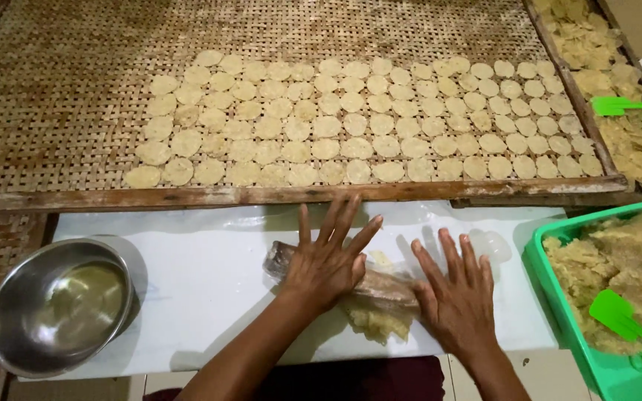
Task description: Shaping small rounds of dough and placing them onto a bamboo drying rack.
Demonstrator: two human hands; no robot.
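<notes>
My left hand (326, 260) and my right hand (455, 293) lie flat, fingers spread, on a plastic-wrapped wooden roller (280, 258) that lies across a white board (202, 289). Under the roller is a flattened patch of pale yellow dough (377, 324), covered by clear plastic (493, 243). Just beyond the board, a woven bamboo tray (53, 111) holds several rows of thin round dough discs (369, 122).
A steel bowl (57, 304) with liquid sits at the left of the board. At the right, a green plastic basket (559, 223) holds crumbly dough and a green scraper (622, 315). A second tray (637, 141) at far right carries irregular pieces and another green scraper (622, 105).
</notes>
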